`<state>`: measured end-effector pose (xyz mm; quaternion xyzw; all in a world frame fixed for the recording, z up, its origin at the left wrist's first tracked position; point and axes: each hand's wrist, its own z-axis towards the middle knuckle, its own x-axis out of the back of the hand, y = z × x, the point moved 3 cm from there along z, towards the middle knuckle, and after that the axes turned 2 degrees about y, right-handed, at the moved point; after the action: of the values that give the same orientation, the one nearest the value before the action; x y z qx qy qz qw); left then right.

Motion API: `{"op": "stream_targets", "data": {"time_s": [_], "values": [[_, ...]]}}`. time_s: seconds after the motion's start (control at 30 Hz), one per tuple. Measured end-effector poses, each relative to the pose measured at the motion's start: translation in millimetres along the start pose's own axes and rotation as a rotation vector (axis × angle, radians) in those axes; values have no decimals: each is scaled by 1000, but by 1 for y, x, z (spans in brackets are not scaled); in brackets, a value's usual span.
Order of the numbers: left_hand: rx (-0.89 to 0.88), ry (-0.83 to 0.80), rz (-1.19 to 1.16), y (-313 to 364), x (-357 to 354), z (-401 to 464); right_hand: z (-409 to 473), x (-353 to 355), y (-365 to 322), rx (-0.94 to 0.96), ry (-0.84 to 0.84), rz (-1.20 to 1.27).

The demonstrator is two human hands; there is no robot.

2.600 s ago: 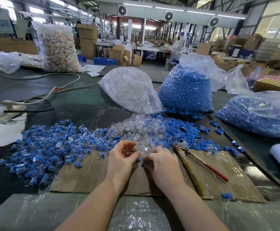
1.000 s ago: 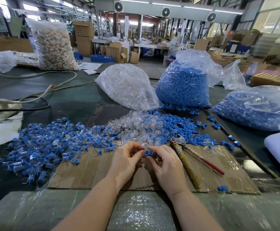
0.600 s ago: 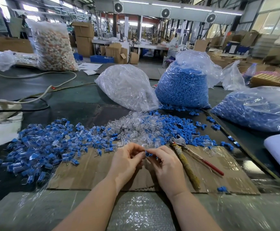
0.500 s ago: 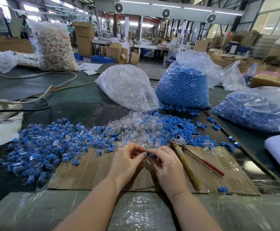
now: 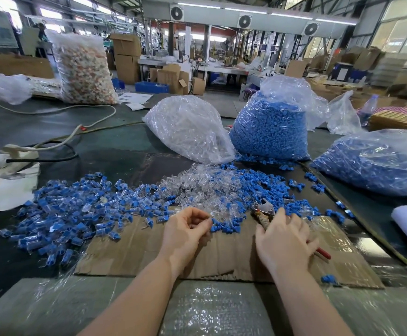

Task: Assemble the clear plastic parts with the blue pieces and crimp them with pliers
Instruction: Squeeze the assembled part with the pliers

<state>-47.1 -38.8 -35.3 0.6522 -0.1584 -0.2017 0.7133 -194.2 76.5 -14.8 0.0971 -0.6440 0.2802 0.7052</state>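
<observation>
Broadly, a dark worktable (image 5: 115, 166) carries three big plastic sacks at its far side: a bag of clear plastic parts (image 5: 190, 129), a bag of blue pieces (image 5: 270, 132) just beside it, and a second blue-filled bag (image 5: 377, 163) lying at the right edge. Nearer, a flat cardboard sheet (image 5: 134, 248) lies under the hands. A wide spread of assembled blue-and-clear pieces (image 5: 66, 219) covers the table to the left, touching a heap of loose clear parts (image 5: 202, 187) in the middle, with loose blue pieces (image 5: 265, 183) scattered to the right. The right hand (image 5: 285, 241) lies over the pliers (image 5: 263, 212), fingers bent across the handles; whether it grips them I cannot tell. The left hand (image 5: 185, 229) is curled, fingertips pinching a small blue piece (image 5: 214, 225) at the heap's near edge.
</observation>
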Motion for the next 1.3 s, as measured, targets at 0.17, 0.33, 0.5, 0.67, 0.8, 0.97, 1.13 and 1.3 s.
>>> {"op": "stream_targets", "data": {"time_s": [0.17,0.33,0.5,0.67,0.8,0.97,1.13,1.3], "values": [[44,4,-98,-2,3,0,4,1,16,5,-150,-136],[89,13,-168,-5,5,2,-2,10,10,200,46,-186],[128,39,-206,-7,7,6,-11,27,-6,417,-14,148],[154,69,-240,-8,9,8,-29,35,-32,428,-388,625],[156,86,-210,-10,11,9,-38,37,-35,399,-578,656],[167,115,-198,-11,10,9,-41,39,-34,314,-762,662],[183,122,-228,-5,10,6,-42,41,-38,279,-758,654],[198,126,-249,0,10,5,-44,44,-42,288,-748,658]]}}
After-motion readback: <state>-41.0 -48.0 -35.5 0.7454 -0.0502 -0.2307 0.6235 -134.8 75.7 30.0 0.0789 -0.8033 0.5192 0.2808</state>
